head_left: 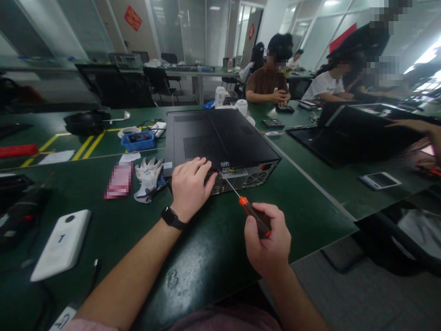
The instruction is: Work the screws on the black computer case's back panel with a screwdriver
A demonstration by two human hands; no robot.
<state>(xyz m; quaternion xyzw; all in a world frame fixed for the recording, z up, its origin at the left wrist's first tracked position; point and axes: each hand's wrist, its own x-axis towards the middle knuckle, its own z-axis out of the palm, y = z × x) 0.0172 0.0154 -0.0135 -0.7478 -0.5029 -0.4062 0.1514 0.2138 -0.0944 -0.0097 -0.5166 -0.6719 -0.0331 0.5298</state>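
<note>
A black desktop computer case (237,133) lies on its side on the green table, its rear panel with fan grille and power socket facing me. My left hand (191,184) rests on the case's near edge, fingers laid over the top and thumb apart. In my right hand (270,236) is a screwdriver (253,214) with an orange and dark handle. Its thin shaft points up and left, the tip at the top edge of the rear panel beside my left thumb. Whether the tip sits in a screw is too small to tell.
Left of the case are grey-white gloves (149,179), a blue tray (138,141) and a pink packet (120,180). A white power bank (62,246) lies nearer. Right are a phone (381,180) and a large black panel (344,138); several people sit beyond.
</note>
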